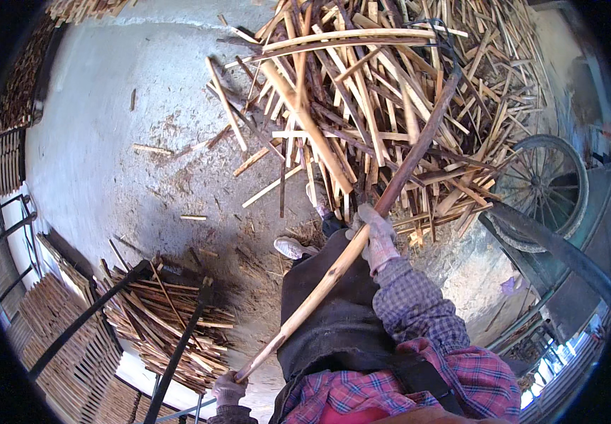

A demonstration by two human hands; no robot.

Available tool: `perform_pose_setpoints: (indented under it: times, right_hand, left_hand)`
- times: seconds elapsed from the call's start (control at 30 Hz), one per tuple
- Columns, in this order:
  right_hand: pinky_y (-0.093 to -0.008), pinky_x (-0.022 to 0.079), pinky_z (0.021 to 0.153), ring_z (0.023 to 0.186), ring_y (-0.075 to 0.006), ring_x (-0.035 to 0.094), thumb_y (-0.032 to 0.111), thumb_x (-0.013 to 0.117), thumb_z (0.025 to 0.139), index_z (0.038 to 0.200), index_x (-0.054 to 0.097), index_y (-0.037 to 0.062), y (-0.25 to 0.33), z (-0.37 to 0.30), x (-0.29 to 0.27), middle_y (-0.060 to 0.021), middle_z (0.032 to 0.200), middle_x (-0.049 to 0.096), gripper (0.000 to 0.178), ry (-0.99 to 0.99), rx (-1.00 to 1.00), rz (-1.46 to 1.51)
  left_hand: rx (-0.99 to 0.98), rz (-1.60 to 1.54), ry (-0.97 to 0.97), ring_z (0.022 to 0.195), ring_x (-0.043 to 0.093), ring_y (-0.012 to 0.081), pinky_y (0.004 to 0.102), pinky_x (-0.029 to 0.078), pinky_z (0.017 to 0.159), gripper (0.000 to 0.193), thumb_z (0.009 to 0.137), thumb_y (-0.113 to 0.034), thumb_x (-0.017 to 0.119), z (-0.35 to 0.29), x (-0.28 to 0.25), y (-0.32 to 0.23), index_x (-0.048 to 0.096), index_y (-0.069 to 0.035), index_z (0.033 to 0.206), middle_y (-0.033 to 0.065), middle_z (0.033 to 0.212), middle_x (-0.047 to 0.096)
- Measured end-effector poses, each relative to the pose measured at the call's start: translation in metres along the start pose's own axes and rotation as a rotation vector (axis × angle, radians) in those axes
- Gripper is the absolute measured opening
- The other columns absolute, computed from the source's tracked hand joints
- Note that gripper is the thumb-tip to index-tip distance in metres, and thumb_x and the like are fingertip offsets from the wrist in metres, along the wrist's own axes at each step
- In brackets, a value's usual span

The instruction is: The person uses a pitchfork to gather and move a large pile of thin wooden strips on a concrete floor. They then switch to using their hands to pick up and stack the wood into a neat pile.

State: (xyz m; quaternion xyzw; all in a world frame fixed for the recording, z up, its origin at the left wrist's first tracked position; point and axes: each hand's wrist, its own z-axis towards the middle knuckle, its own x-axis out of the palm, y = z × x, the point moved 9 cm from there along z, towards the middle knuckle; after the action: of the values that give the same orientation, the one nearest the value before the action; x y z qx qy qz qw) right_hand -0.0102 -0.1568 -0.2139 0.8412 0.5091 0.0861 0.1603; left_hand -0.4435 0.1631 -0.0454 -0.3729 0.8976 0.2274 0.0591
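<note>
Both my gloved hands hold one long wooden pole (305, 307) that slants from lower left up over the stick pile. My left hand (229, 389) is closed round its near end, low in the view. Farther along, beside my dark apron, my right hand (376, 237) wraps round the shaft. Beyond the right hand the pole turns dark brown. Thin, dark, curved pieces show at its far end, among the sticks; I cannot make out their exact shape. Under that end lies a large heap of loose wooden sticks (362, 106), pale and barky.
A spoked wheel (542, 187) with a dark cart handle (553, 244) stands at right. At lower left, a bundle of sticks (167, 321) lies between dark bars (182, 353). Scattered sticks and chips lie on the concrete floor (107, 155). My shoe (293, 247) is near the heap.
</note>
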Motion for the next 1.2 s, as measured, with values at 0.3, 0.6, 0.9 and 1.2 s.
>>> perform_pose_setpoints:
  times: [0.3,0.6,0.9,1.2]
  right_hand:
    - [-0.0296,0.047,0.055,0.054,-0.0164,0.051,0.008,0.064,0.069,0.102,0.045,-0.0002,0.151,-0.007,0.004,-0.0056,0.063,0.051,0.039,-0.077,-0.333,-0.189]
    - [-0.0251,0.046,0.039,0.046,-0.0143,0.052,0.010,0.071,0.071,0.090,0.052,-0.0006,0.327,0.096,-0.002,-0.0075,0.066,0.055,0.028,-0.136,-0.579,0.004]
    - [-0.0322,0.050,0.052,0.053,-0.0207,0.054,0.016,0.058,0.073,0.088,0.054,-0.0067,0.216,0.055,0.014,-0.0111,0.066,0.056,0.028,-0.251,-0.374,-0.476]
    - [-0.0300,0.045,0.043,0.047,-0.0157,0.055,0.032,0.072,0.068,0.093,0.046,0.0036,0.100,0.013,-0.018,-0.0076,0.067,0.057,0.046,-0.045,-0.193,0.024]
  left_hand:
    - [0.274,0.050,0.152,0.081,0.064,0.0237,0.0351,0.050,0.073,0.038,0.070,-0.042,0.065,0.069,-0.030,-0.152,0.066,-0.018,0.098,0.0102,0.087,0.066]
    - [0.918,0.014,-0.018,0.088,0.061,0.0276,0.0364,0.051,0.069,0.051,0.076,-0.052,0.057,-0.014,-0.155,-0.534,0.058,-0.013,0.110,0.0135,0.094,0.063]
    - [0.707,-0.656,0.548,0.052,0.054,0.0131,0.0259,0.044,0.044,0.032,0.079,-0.023,0.064,-0.023,-0.139,-0.490,0.056,-0.003,0.103,0.0056,0.074,0.060]
    - [0.471,-0.042,0.208,0.077,0.060,0.0120,0.0277,0.048,0.072,0.049,0.073,-0.032,0.070,-0.119,-0.141,-0.390,0.056,-0.008,0.113,0.0055,0.088,0.064]
